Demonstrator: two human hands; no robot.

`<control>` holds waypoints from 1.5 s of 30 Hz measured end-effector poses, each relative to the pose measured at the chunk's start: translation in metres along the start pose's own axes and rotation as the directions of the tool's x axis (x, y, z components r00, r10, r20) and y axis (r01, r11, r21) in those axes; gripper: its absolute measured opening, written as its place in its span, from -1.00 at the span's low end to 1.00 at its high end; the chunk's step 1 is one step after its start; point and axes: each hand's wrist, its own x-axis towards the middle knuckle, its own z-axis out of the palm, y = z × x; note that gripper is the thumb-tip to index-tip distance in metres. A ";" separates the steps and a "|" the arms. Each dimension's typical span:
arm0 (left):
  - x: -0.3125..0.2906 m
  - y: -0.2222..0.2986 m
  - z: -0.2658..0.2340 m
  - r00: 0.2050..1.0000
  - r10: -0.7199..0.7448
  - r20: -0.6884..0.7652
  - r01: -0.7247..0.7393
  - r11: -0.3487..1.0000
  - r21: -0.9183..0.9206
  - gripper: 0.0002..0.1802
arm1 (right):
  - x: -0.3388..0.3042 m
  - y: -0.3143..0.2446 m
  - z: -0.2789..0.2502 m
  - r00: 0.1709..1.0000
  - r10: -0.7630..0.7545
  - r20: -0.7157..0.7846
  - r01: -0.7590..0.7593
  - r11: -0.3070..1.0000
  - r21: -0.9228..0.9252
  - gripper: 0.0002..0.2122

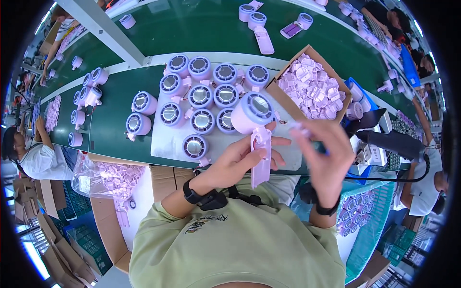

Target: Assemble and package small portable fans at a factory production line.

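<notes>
My left hand [238, 160] grips a pink handheld fan [246, 115] by its handle, the round lilac-rimmed head pointing away from me. A red wire shows in the handle's open hollow. To the right of the fan, and apart from it, my right hand [331, 151] is raised and smeared by motion. A small pink plastic piece [300, 130] is pinched at its fingertips; its exact shape is blurred. Beyond my hands, several similar fan heads [200, 96] stand in rows on a pale sheet [165, 144], grille side up.
An open cardboard box [278, 96] full of small pink plastic pieces [312, 86] sits at right, beside a black hand tool [394, 139] with a cable. A green conveyor [192, 29] carries more fans behind a metal post [103, 31]. Low right is a teal crate [372, 230]. Co-workers sit both sides.
</notes>
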 end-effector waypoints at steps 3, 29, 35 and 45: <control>0.000 -0.012 -0.004 0.996 0.060 -0.058 -0.042 0.958 0.284 -0.45 | -0.015 -0.007 0.025 0.978 -0.206 0.015 0.206 0.978 0.025 -0.73; -0.012 -0.009 0.005 0.990 0.096 -0.099 -0.061 0.948 0.312 -0.51 | -0.050 0.000 0.043 0.980 -0.196 -0.028 0.191 0.893 0.407 -0.72; 0.006 0.000 0.019 0.938 0.340 0.070 -0.334 0.830 0.446 -0.54 | -0.058 -0.001 0.028 0.718 0.086 0.690 -0.677 0.312 0.666 -0.81; 0.014 -0.007 0.031 0.958 0.286 -0.038 -0.273 0.942 0.196 -0.60 | -0.056 -0.002 0.022 0.662 0.175 0.729 -0.731 0.367 0.575 -0.70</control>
